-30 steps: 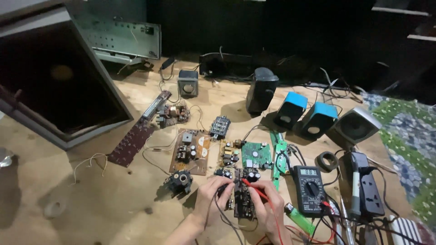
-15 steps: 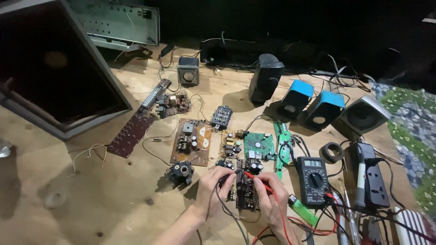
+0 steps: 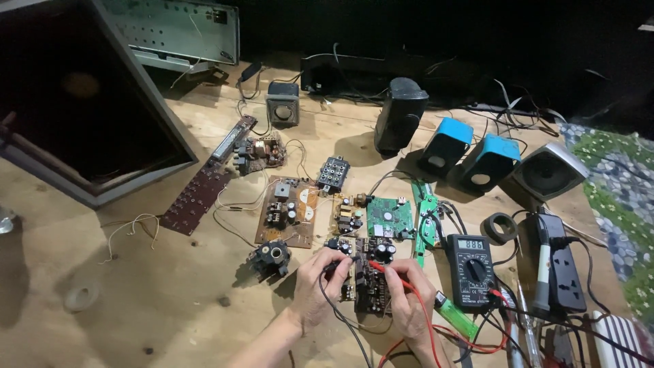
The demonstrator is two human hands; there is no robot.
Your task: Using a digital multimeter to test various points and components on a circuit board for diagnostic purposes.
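The left hand pinches a black probe between thumb and fingers, its tip down on the dark board that lies on the table between both hands. The right hand pinches a red probe the same way, its tip touching the board near two black capacitors at the board's far end. A black lead runs from the left hand toward the person; a red lead loops from the right hand back toward the meter, which lies just right of the right hand with its display lit.

Beyond the board lie a green board, a small yellowish board and a brown board. A black round part sits left of the left hand. A long dark red strip board lies farther left, beside a large open cabinet. At the far edge stand a black speaker, two blue speakers and a grey speaker. A power strip lies right of the meter.
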